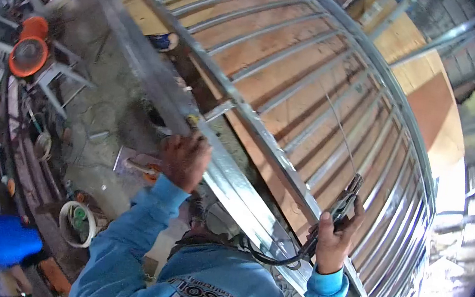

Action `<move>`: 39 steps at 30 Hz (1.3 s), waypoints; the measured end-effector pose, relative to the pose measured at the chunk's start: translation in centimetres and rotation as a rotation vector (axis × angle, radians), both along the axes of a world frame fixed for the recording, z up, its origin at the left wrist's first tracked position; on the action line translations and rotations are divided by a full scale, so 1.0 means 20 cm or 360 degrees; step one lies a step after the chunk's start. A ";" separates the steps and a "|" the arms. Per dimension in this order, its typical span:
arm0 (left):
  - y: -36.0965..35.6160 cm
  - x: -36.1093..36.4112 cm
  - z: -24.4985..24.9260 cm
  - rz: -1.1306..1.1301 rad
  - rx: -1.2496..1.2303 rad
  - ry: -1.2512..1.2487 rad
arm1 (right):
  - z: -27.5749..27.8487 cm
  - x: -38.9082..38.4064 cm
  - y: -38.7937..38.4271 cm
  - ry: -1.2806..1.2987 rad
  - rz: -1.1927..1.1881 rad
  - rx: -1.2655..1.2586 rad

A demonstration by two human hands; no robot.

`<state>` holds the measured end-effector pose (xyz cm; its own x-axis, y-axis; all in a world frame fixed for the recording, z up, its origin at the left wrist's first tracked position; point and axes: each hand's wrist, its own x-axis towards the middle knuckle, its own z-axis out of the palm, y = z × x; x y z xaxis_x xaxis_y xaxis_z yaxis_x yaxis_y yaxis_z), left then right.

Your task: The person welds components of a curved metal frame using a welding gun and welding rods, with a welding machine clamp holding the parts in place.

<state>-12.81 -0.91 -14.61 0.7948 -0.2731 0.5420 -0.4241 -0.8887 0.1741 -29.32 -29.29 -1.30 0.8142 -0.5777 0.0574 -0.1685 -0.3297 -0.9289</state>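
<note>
My right hand point(335, 238) is closed around a welding electrode holder point(343, 206), with its black cable point(276, 260) hanging toward my body. A thin electrode rod point(341, 126) extends from the holder's jaws across the frame. My left hand point(186, 158) lies with curled fingers at the edge of a wide galvanized metal bar point(232, 187); its fingertips are partly hidden. Just beyond those fingers, a small yellowish item point(193, 120) is too small to name. Beneath the rod spreads a large metal frame point(269, 138) with several parallel slats.
Brown boards point(251, 47) lie under the slats. On the left are an orange round object point(28, 56), a grey stool point(61, 84), a white bucket point(78, 224) with green items inside, and a blue container point(3, 240). A tool with orange parts point(152, 172) is on the floor.
</note>
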 end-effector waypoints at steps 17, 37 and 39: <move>0.00 0.03 0.01 -0.0037 0.0059 -0.0047 | -0.38 0.03 -0.07 0.0366 0.0145 -0.0637; -0.03 0.04 -0.01 -0.0064 -0.0112 -0.0067 | -0.03 0.03 -0.25 0.1047 0.0636 -0.0625; -0.01 0.03 0.00 -0.0080 -0.0158 -0.0025 | 0.09 0.08 -0.18 0.1221 0.0651 -0.0993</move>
